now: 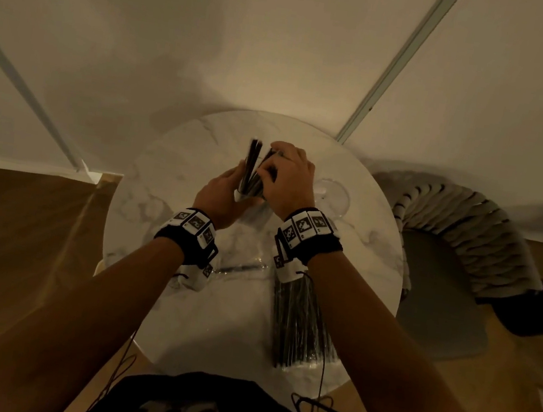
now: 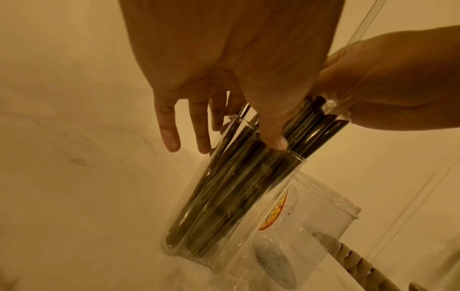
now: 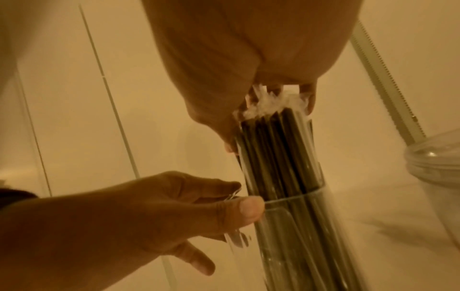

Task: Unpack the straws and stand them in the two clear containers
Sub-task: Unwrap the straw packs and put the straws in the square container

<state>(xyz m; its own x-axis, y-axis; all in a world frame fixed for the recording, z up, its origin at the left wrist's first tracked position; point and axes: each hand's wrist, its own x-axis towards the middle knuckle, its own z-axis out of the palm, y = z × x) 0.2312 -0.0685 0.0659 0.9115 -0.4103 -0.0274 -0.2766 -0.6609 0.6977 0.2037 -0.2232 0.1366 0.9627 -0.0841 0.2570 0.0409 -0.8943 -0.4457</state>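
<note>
A clear container [image 1: 245, 197] [image 2: 281, 189] [image 3: 298, 226] stands mid-table, tilted, with several dark straws [image 1: 253, 165] [image 2: 236, 187] [image 3: 273, 153] inside it. My right hand [image 1: 288, 173] [image 2: 373, 88] [image 3: 268, 110] grips the top of a straw bundle, crumpled clear wrap bunched at its end, the lower ends down in the container. My left hand [image 1: 228, 183] [image 2: 261, 118] [image 3: 239, 196] pinches the container's rim between thumb and forefinger; the other fingers hang loose. The second clear container [image 1: 331, 196] [image 2: 323, 226] [image 3: 438, 177] stands just to the right, with no straws in it.
A wrapped pack of dark straws [image 1: 303, 324] lies on the round marble table [image 1: 360, 252] under my right forearm. Loose clear wrapping [image 1: 241, 267] lies near the left wrist. A woven-backed chair [image 1: 458, 247] stands at the table's right; a wall is behind.
</note>
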